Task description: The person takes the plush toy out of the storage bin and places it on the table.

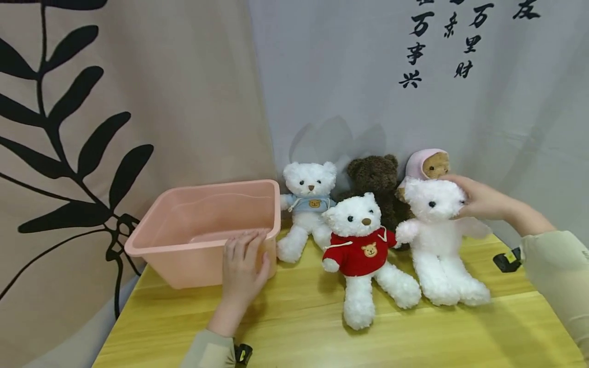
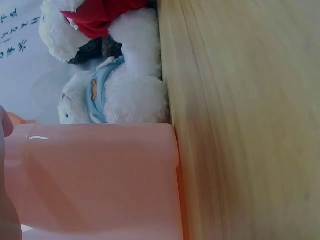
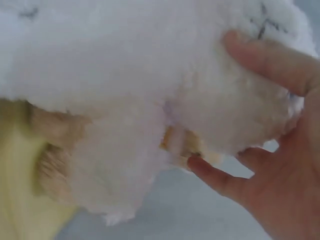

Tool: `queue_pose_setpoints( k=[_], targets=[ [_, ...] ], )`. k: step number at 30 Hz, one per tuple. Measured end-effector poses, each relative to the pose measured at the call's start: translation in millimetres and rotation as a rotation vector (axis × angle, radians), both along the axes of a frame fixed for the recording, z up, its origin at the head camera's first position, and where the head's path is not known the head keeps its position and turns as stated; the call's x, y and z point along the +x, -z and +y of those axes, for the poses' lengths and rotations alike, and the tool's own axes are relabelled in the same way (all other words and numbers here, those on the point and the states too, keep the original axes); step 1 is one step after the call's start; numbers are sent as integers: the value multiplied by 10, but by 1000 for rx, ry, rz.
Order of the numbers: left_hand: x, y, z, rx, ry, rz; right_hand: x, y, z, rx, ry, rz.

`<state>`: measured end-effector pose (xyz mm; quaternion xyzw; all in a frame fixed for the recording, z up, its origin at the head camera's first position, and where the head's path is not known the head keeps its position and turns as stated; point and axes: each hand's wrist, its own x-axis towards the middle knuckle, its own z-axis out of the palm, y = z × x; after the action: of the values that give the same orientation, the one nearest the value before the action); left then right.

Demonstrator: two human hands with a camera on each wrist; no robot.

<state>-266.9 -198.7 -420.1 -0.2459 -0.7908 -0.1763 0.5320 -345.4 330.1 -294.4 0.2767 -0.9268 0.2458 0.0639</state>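
Note:
My right hand (image 1: 483,198) grips the head of a white teddy bear (image 1: 437,255) without clothes, which stands nearly upright at the table's right side. In the right wrist view, the thumb (image 3: 270,57) presses into its fur and the other fingers are partly hidden behind it. My left hand (image 1: 244,268) holds the near rim of a pink plastic tub (image 1: 202,266), its fingertips over the edge. The tub's visible inside floor is bare. A white bear in a red hoodie (image 1: 363,255) sits between the hands.
Against the curtain (image 1: 331,76) sit a white bear in a blue top (image 1: 310,204), a dark brown bear (image 1: 375,179) and a tan bear in a pink hood (image 1: 434,164), partly hidden. All rest on a wooden table (image 1: 294,327).

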Motion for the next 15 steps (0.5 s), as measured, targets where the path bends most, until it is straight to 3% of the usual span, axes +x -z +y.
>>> queue_pose_setpoints(
  k=[3,8,15],
  targets=[
    [-2,18,8,10,-3,12,-65,195,-29,-7,-39,27],
    [1,35,19,15,-12,16,-186,447,-94,17,-35,99],
    [1,39,30,11,-15,17,-192,645,-116,-67,-37,177]
  ],
)
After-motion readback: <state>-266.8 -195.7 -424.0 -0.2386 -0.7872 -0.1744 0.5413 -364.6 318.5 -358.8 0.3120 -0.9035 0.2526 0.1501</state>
